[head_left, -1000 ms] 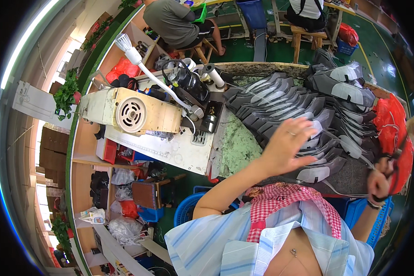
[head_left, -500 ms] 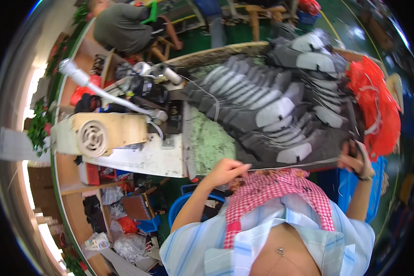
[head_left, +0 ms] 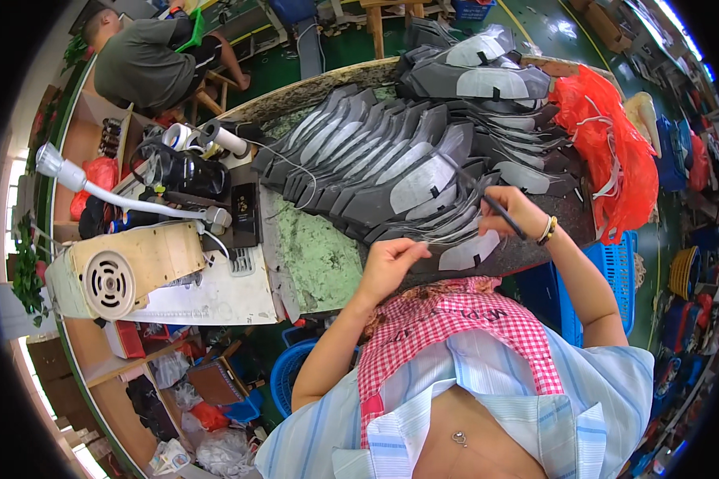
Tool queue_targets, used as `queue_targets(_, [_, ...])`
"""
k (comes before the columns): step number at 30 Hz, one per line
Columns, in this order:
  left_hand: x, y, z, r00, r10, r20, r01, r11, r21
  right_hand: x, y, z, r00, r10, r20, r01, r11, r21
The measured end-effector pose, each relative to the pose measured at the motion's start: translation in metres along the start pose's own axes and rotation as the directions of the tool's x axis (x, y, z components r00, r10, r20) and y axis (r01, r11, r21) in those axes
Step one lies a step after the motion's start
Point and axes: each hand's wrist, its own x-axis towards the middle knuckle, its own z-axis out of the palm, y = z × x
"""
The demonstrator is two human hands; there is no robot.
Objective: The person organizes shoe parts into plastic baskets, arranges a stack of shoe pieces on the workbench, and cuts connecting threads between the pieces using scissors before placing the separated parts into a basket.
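Over the near edge of the bench, my left hand [head_left: 391, 267] is closed in a pinch on a thin white cord [head_left: 447, 239]. The cord runs to the fingertips of my right hand [head_left: 515, 214], and part of it is hard to see against the pale pieces. My right hand is also closed round a slim dark tool [head_left: 503, 215] that slants across the palm; its exact kind cannot be made out. Beneath both hands lies a bundle of grey and black shoe uppers [head_left: 465, 254]. Beyond it, overlapping shoe uppers [head_left: 367, 152] form a long row, with another stack [head_left: 527, 172] to the right.
A red plastic bag [head_left: 611, 152] rests at the bench's right end, above a blue basket [head_left: 615, 267]. On the left stand a sewing machine [head_left: 128, 271] and a bendable white lamp [head_left: 104, 188]. A person [head_left: 148, 64] sits at the far left.
My right hand has come in from the far right toward my left hand, shortening the stretch of cord between them. The view has shifted too.
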Motion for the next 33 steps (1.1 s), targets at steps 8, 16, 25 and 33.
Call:
queue_targets(8, [0.027, -0.025, -0.003, 0.983, -0.157, -0.097, 0.176, 0.956, 0.236, 0.053, 0.031, -0.024, 0.935, -0.28, -0.217, 0.156, 0.875, -0.458])
queue_targets(16, [0.042, -0.052, -0.011, 0.953, -0.255, -0.166, 0.293, 0.916, 0.275, 0.094, 0.024, -0.025, 0.96, -0.271, -0.067, 0.135, 0.659, -0.74])
queue_targets(25, [0.054, -0.045, 0.001, 0.917, 0.019, -0.399, 0.271, 0.704, 0.656, 0.095, 0.041, -0.032, 0.768, -0.62, -0.157, 0.205, 0.472, -0.857])
queue_targets(33, [0.038, -0.058, -0.028, 0.929, -0.19, -0.318, 0.294, 0.901, 0.32, -0.022, 0.011, -0.001, 0.833, 0.331, 0.443, -0.437, 0.885, 0.161])
